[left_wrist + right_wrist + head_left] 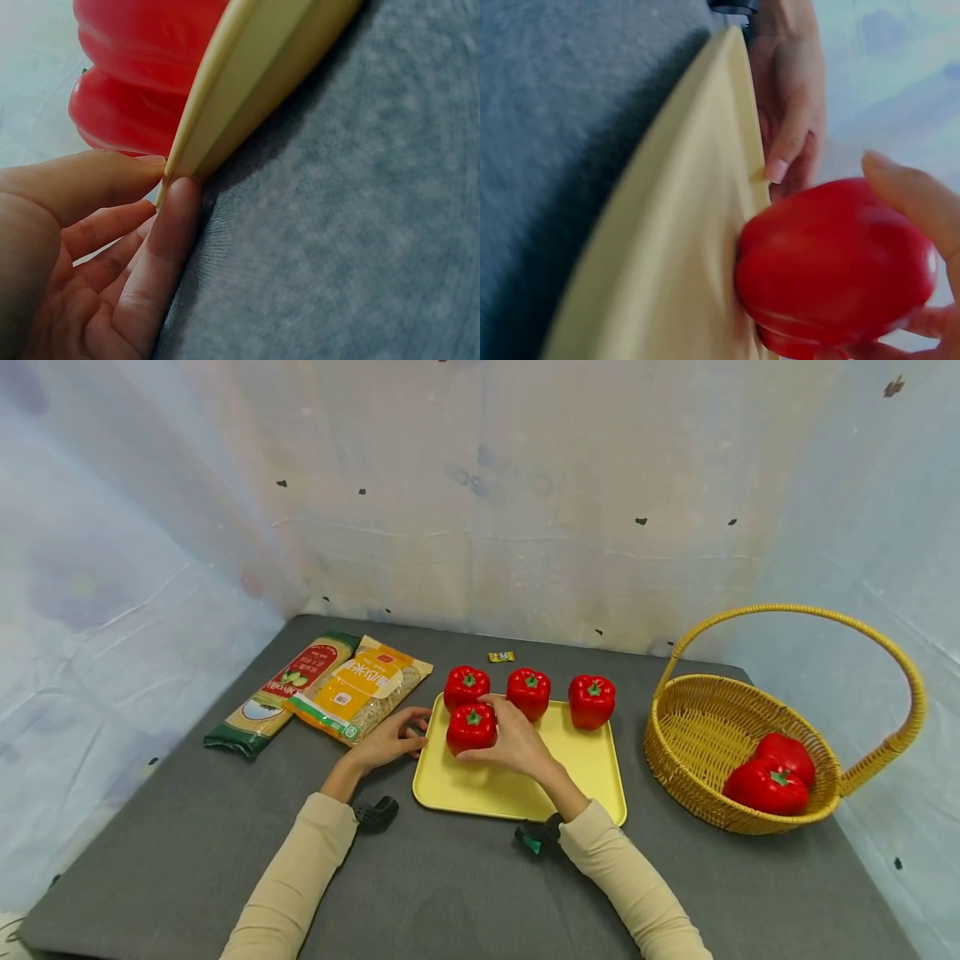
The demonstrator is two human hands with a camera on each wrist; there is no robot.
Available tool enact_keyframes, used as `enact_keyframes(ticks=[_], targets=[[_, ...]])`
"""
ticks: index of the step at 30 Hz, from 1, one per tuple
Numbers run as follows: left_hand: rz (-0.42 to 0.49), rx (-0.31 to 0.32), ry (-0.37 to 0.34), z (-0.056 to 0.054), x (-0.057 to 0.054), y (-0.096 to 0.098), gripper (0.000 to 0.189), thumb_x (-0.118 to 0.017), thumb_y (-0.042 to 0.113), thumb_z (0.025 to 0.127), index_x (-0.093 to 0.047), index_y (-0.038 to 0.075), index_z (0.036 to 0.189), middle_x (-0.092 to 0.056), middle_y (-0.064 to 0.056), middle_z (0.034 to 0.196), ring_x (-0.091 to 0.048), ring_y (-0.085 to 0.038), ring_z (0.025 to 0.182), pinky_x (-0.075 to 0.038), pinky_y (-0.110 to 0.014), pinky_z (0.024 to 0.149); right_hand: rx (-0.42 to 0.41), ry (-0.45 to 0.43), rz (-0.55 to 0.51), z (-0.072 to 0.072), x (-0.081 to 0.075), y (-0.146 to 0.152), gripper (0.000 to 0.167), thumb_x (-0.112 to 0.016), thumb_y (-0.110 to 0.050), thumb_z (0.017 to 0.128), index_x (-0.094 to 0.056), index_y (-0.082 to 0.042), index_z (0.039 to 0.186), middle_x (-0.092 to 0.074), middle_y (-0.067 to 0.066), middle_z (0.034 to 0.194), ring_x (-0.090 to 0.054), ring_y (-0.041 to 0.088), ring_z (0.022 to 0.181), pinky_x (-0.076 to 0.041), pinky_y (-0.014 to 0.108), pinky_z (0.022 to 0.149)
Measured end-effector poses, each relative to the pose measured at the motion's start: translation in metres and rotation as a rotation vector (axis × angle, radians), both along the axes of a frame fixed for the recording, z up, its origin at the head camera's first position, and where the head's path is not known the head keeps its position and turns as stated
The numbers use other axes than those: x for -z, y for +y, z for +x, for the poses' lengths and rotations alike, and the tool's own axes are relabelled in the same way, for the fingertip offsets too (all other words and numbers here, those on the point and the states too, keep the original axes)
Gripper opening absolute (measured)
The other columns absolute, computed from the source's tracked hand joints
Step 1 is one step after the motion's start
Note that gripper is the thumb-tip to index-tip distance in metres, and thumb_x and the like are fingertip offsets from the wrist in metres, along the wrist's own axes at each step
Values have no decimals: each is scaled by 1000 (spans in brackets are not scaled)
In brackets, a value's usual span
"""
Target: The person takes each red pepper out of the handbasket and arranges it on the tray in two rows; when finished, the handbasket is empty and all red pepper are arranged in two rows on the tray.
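My left hand (390,741) pinches the left rim of a yellow tray (465,793); in the left wrist view its thumb (112,174) lies on the rim and a finger (171,247) against the outer wall. A red bell pepper (471,729) with a green stem sits at the tray's left side. Round it curl the fingers and thumb of my right hand (516,739). The right wrist view shows this pepper (832,266) close up, right at the tray's surface. Behind it, along the far rim, stand three more red bell peppers (467,687), (528,692), (592,700).
A yellow wicker basket (675,768) with a tall handle stands at the right, red bell peppers (767,787) inside. Two food packets, one orange and clear (360,689), one green and red (281,693), lie at the left. A small yellow wrapper (501,657) lies behind the tray.
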State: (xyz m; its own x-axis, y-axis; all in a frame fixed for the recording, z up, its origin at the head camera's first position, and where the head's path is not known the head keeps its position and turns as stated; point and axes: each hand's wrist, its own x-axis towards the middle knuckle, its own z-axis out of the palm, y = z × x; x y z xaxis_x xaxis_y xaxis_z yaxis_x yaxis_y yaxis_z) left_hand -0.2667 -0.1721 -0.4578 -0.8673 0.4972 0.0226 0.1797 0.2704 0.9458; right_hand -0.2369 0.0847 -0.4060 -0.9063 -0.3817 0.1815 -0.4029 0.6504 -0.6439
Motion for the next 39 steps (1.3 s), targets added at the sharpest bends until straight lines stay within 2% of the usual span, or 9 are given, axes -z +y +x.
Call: enact_keyframes(ticks=[6, 15, 27, 39], targets=[[0, 0, -4, 0, -1, 1, 53, -58, 3, 90, -36, -4, 138, -45, -25, 117, -59, -26, 84, -54, -33, 71, -123, -61, -6, -4, -6, 12, 93, -84, -36, 66, -36, -9, 140, -45, 5, 135, -51, 21, 112, -47, 38, 91], [-3, 1, -1, 1, -2, 0, 53, -58, 3, 90, -35, -4, 138, -45, -26, 117, -58, -26, 84, -54, -32, 70, -223, -140, -78, -9, -9, 28, 83, -82, -19, 71, -35, -5, 139, -51, 10, 128, -53, 33, 111, -46, 48, 91], [-13, -2, 1, 2, -1, 1, 52, -57, 3, 91, -36, -3, 138, -45, -24, 117, -58, -25, 85, -54, -32, 71, -242, -81, -130, -9, 3, 16, 75, -82, -24, 72, -41, -9, 133, -54, 9, 124, -57, 25, 106, -50, 44, 87], [-8, -3, -14, 1, -3, 1, 52, -58, 2, 90, -36, -3, 138, -46, -22, 115, -58, -25, 85, -55, -34, 72, -266, -45, -129, -8, 4, 10, 73, -82, -24, 72, -42, -8, 131, -54, 10, 123, -57, 26, 104, -50, 45, 85]])
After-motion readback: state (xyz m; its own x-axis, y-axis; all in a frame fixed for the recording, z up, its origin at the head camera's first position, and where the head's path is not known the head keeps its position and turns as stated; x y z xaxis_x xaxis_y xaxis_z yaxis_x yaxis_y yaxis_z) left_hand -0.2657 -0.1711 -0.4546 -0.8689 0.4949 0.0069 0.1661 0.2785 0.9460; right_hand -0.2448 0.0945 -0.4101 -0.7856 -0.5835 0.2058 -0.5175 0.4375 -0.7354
